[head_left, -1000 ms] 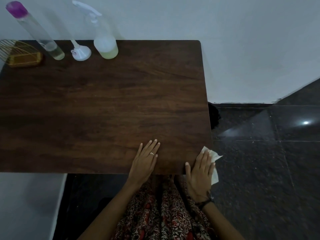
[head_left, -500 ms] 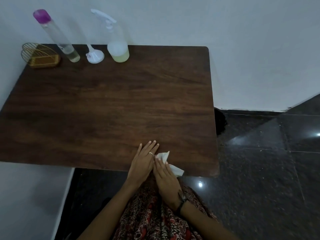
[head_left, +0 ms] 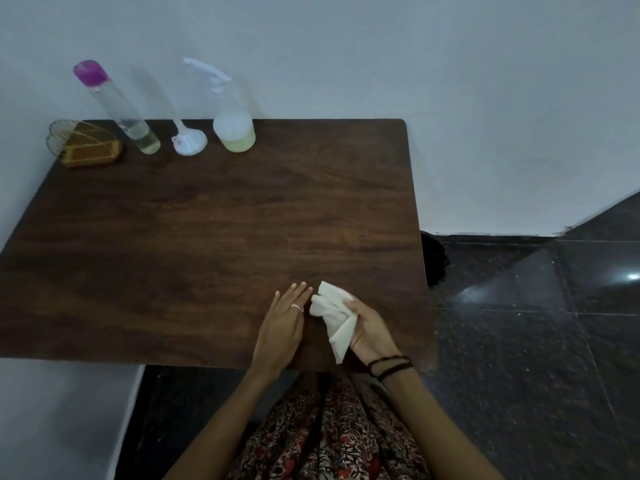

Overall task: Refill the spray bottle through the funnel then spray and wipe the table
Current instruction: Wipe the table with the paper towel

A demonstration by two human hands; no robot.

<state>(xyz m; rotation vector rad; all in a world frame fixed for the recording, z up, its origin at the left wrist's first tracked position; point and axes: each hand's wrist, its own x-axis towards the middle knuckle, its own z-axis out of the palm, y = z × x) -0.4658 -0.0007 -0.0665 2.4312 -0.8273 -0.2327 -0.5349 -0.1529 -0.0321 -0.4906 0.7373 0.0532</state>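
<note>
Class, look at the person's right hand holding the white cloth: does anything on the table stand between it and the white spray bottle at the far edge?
Nothing visible does. The right hand grips the crumpled white cloth near the front edge; bare dark wooden table stretches to the white spray bottle. The white funnel and purple-capped clear bottle stand left of it, off the path.

The tissue (head_left: 333, 315) hides the right hand's (head_left: 371, 332) fingers. The table's (head_left: 207, 237) left corner runs off the picture's edge. Small markings on the funnel (head_left: 188, 142) are unreadable.
</note>
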